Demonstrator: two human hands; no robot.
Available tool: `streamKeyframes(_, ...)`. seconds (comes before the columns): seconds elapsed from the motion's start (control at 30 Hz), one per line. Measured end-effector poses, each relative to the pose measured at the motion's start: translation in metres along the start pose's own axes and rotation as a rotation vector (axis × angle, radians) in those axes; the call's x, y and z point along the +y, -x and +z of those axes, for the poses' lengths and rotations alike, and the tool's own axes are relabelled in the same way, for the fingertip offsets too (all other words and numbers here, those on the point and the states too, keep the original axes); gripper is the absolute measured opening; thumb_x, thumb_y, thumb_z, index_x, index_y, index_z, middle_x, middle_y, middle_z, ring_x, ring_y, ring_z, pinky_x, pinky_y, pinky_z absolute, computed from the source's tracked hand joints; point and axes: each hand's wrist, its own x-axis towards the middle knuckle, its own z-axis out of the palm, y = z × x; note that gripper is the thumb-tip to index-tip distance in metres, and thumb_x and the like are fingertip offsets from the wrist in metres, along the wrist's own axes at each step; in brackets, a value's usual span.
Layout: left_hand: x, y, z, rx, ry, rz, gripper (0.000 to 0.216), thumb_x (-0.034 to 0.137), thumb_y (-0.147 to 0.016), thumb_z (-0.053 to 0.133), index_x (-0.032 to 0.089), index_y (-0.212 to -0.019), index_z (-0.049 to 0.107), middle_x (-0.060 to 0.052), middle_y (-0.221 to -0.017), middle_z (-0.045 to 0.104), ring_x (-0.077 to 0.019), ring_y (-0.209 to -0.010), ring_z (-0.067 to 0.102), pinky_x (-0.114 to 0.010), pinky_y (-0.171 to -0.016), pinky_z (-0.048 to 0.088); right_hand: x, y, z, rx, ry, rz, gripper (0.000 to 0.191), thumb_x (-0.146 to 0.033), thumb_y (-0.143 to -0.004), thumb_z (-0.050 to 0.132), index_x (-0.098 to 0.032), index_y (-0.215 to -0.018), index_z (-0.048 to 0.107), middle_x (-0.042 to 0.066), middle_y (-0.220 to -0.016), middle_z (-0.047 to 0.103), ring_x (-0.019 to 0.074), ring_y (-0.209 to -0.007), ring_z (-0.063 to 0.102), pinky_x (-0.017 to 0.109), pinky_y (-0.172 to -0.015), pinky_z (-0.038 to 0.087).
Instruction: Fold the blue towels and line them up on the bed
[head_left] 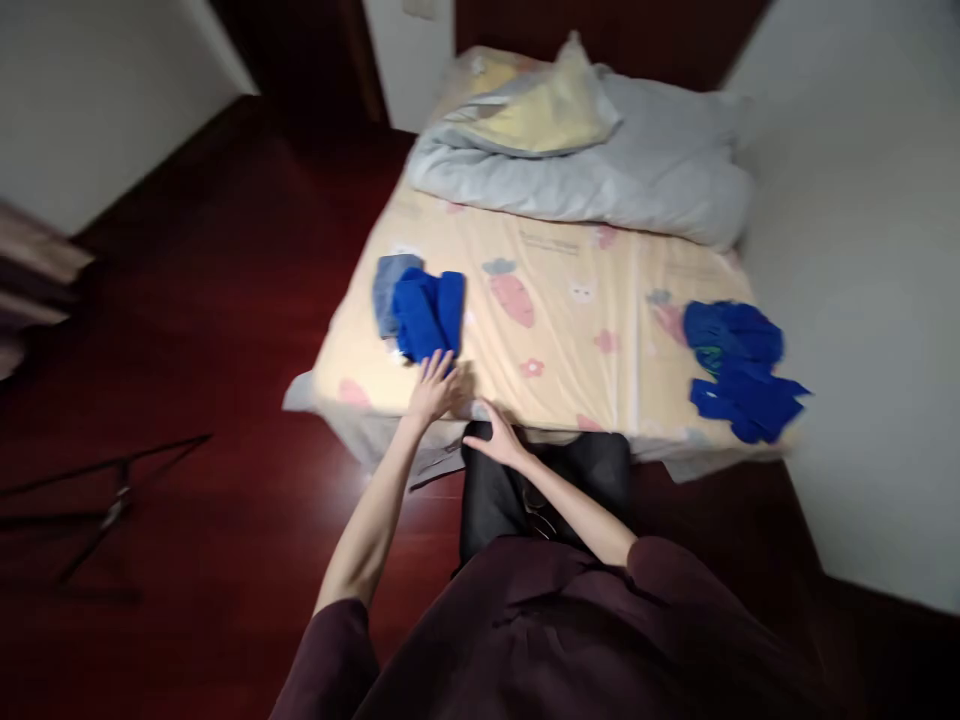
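Observation:
My left hand [435,388] is at the near edge of a folded blue garment [427,310], its fingers spread and its fingertips over the cloth. Partly under that garment, on its left, lies a grey-blue folded piece of clothing [387,300]. My right hand [496,436] hovers at the bed's front edge above my dark trousers, thumb and fingers apart with nothing between them. Farther right on the bed lies a crumpled pile of blue clothing [739,365], with a small green print showing on it.
The bed [555,350] has a pale yellow sheet with carrot and flower prints. A grey quilt [660,160] and a yellow cloth [555,110] lie bunched at its far end. A wall [862,300] borders the right side. A thin dark stand [112,500] is on the red floor, left.

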Motion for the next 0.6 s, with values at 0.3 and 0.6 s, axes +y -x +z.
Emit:
streamKeyframes(0.3,0.042,0.102,0.119,-0.089,0.022,0.046,0.05,0.041,-0.097,0.05,0.018,-0.137,0.071,-0.018,-0.156,0.06,-0.0395,-0.159,0.04,-0.066,-0.128,0.032,0.109,0.179,-0.159,0.792,-0.142,0.384,0.044,-0.046,-0.084,0.071,-0.02,-0.118,0.076,0.015,-0.126,0.077,0.0281,-0.109,0.075,0.046,-0.097,0.062)
streamKeyframes(0.6,0.082,0.221,0.181,0.087,0.117,-0.167,0.047,0.047,-0.106,0.045,0.02,-0.135,0.07,-0.015,-0.161,0.056,-0.0375,-0.161,0.036,-0.062,-0.129,0.034,0.171,0.216,-0.348,1.043,0.217,0.536,0.046,-0.027,-0.079,0.066,-0.014,-0.121,0.077,0.018,-0.133,0.072,0.0296,-0.121,0.065,0.046,-0.112,0.051)
